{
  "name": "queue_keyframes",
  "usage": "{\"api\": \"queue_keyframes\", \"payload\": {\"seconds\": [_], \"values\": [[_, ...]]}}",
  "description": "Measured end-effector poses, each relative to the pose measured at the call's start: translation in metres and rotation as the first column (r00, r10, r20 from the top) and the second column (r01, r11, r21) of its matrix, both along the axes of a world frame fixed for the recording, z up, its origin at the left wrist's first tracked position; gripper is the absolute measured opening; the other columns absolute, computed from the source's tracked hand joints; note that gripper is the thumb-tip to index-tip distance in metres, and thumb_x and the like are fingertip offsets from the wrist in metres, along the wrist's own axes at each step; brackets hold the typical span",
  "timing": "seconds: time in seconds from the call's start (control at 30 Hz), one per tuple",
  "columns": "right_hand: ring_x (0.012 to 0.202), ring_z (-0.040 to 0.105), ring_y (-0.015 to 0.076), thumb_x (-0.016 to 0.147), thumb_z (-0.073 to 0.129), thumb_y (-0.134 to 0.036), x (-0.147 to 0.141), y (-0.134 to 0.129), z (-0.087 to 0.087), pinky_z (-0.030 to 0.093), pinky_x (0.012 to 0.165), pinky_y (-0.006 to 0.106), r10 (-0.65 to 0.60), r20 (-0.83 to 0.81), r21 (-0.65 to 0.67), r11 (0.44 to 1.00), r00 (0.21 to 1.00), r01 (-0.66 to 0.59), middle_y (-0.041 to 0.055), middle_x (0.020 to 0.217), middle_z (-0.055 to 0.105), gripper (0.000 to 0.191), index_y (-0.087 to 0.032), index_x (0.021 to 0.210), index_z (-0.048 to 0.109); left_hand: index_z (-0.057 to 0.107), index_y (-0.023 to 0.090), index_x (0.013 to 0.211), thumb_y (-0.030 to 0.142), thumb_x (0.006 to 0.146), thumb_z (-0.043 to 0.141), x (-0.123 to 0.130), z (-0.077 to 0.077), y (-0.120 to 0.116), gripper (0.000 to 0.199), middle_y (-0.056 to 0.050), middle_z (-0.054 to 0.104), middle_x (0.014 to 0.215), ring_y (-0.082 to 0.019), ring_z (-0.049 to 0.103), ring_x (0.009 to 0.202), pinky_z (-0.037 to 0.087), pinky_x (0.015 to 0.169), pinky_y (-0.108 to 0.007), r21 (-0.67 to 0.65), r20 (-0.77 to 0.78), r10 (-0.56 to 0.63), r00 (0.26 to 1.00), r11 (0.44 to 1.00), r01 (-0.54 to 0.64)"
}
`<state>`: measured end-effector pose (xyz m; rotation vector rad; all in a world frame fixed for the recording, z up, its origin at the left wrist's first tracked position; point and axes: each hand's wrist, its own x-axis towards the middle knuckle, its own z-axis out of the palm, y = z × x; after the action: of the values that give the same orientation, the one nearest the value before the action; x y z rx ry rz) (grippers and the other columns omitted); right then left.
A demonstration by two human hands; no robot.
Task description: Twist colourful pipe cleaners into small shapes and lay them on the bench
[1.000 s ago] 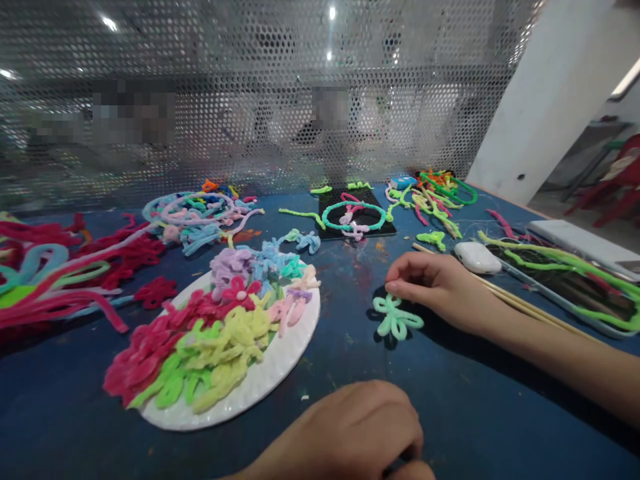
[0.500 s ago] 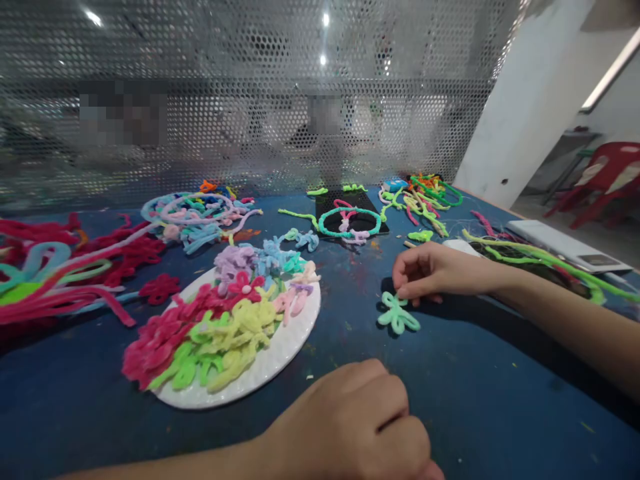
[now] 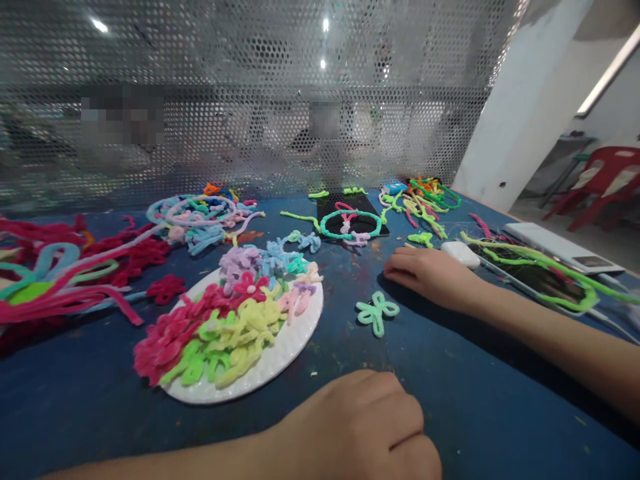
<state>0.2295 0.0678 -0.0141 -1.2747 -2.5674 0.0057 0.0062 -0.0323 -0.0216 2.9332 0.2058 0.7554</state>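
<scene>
The flower (image 3: 378, 311) looks light, soft and bendable, best pinched centrally; left hand (image 3: 365, 420) and right hand (image 3: 425, 270) curl, any hold unclear.

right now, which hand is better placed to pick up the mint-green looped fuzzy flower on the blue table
Probably the right hand: its fingers rest just beyond the flower. The left hand is near too, but its fingertips are hidden from view.

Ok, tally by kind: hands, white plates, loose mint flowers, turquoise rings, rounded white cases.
Left hand and right hand: 2
White plate: 1
Loose mint flower: 1
Turquoise ring: 1
Rounded white case: 1
Total: 6
</scene>
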Motion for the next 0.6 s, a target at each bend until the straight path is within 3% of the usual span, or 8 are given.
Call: {"api": "queue_keyframes", "payload": {"seconds": [0.1,0.2,0.37,0.5,0.6], "values": [[0.072,0.059,0.0175,0.095,0.042,-0.025,-0.004,0.001,0.014,0.034,0.057,0.027,-0.087,0.114,0.211,0.976,0.99,0.061,0.0065,0.086,0.065,0.024,-0.018,0.091,0.064,0.047,0.017,0.066,0.029,0.1,0.036,0.0,0.0,0.001,0.038,-0.001,0.05,0.064,-0.014,0.042,0.06,0.032,0.053,-0.028,0.012,0.003,0.008,1.0,1.0,-0.008],[0.074,0.059,0.0183,0.094,0.044,-0.026,-0.011,0.018,0.035,0.032,0.057,0.026,-0.114,0.098,0.331,0.94,0.989,0.076,0.0065,0.086,0.066,0.023,-0.018,0.09,0.065,0.048,0.016,0.066,0.029,0.102,0.022,0.0,-0.001,0.002,0.046,-0.001,0.05,0.065,-0.015,0.042,0.06,0.033,0.054,-0.028,0.027,0.011,0.006,1.0,1.0,-0.006],[0.075,0.06,0.0192,0.091,0.047,-0.022,-0.049,0.074,0.057,0.033,0.061,0.026,-0.081,-0.037,0.3,0.95,0.996,0.088,0.007,0.087,0.069,0.022,-0.017,0.092,0.068,0.051,0.015,0.066,0.024,0.102,0.02,0.001,-0.001,0.004,0.049,-0.001,0.049,0.062,-0.014,0.042,0.058,0.034,0.054,-0.027,0.066,0.038,0.004,0.999,0.998,-0.007],[0.076,0.061,0.018,0.085,0.056,-0.018,-0.082,0.11,0.05,0.037,0.063,0.025,0.007,-0.015,0.221,0.975,1.0,-0.004,0.0054,0.086,0.071,0.015,-0.018,0.091,0.07,0.051,0.015,0.063,0.027,0.101,0.027,0.0,-0.003,0.003,0.047,0.0,0.049,0.062,-0.014,0.041,0.057,0.034,0.054,-0.027,0.078,0.05,0.008,0.999,0.997,-0.012],[0.09,0.062,0.019,0.08,0.061,-0.014,-0.092,0.112,0.045,0.041,0.07,0.024,0.056,-0.045,0.206,0.977,0.997,-0.046,0.0057,0.108,0.069,0.029,-0.02,0.109,0.065,0.052,0.015,0.062,0.03,0.1,0.033,0.001,-0.006,0.003,0.045,0.0,0.049,0.062,-0.014,0.041,0.058,0.035,0.056,-0.027,0.081,0.065,0.002,0.998,0.997,-0.008]]}}
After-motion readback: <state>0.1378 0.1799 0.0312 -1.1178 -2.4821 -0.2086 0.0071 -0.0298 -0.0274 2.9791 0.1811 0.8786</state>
